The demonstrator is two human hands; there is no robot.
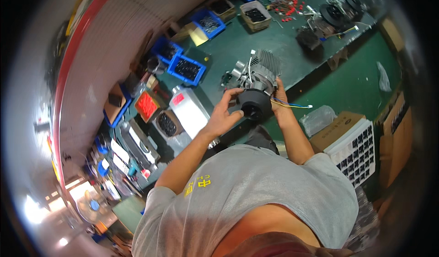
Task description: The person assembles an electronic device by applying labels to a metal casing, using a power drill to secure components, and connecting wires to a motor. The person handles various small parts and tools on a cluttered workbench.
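Both hands hold a finned grey metal blower unit (267, 64) at the near edge of the green workbench. Its round black fan housing (259, 99) faces me, with a dark opening in it. My left hand (223, 116) is closed on the housing's left side, thumb near the opening and fingers over its top. On the other side, my right hand (280, 99) grips the unit, its fingers partly hidden behind it. A white-tipped cable (292, 105) with blue and yellow wires sticks out to the right beneath that hand. Two metal pipe stubs (238, 69) project from the unit's left.
Blue bins (201, 75) of small dark parts line the bench's back. A silver metal can (188, 107) lies left of the unit. Red-capped parts (287, 4) and another assembly (333, 15) occupy the far right. Below right stand a cardboard box (337, 129) and a white tray (340, 158).
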